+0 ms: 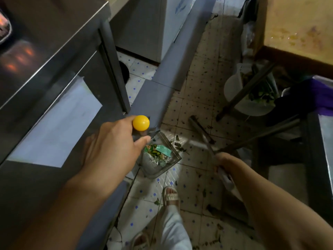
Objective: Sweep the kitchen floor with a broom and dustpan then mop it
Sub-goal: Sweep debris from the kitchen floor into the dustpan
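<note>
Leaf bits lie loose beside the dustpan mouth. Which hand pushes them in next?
Right. The right hand grips the broom handle, near the scraps. The left hand holds the dustpan by its yellow-knobbed handle.

A clear dustpan (160, 159) stands on the tiled floor (194, 109), holding green and orange scraps and a teal wrapper; its long handle ends in a yellow knob (141, 123). The broom (203, 134), blurred, slants toward leaf litter beside the pan

Yellow knob (141, 123), blue-dotted white floor tiles (142, 197), grey dustpan (160, 159), purple cloth (322, 92)
</note>
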A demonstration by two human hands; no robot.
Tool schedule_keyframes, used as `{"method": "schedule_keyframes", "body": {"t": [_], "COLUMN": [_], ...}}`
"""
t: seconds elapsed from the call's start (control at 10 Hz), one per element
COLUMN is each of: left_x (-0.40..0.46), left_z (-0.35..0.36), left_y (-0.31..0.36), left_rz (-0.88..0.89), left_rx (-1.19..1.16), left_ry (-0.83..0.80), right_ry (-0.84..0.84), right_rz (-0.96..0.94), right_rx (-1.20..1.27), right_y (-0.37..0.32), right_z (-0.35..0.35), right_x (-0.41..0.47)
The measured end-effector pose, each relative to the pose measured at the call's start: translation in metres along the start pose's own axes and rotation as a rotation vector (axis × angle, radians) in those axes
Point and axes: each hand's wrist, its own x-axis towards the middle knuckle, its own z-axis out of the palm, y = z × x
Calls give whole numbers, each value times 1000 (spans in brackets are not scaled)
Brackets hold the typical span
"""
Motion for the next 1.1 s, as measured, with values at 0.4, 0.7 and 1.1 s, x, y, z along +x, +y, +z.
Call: {"method": "schedule_keyframes", "body": {"t": [0.4,0.7,1.1], "left_x": [-64,-79,-102], "left_z": [-15,-5,29], "left_y": [-11,3,22], "left_rz": [141,260,311], "left_rx": [-9,-8,-14], "left_ry": [-68,-57,-77], "right_ry": [-121,-40,-52], "right_rz": [112,121,256], "right_rx": [60,106,214], "right_y": [149,166,235], "right_z": [88,48,73], "right_x": [-122,-118,-88]}}
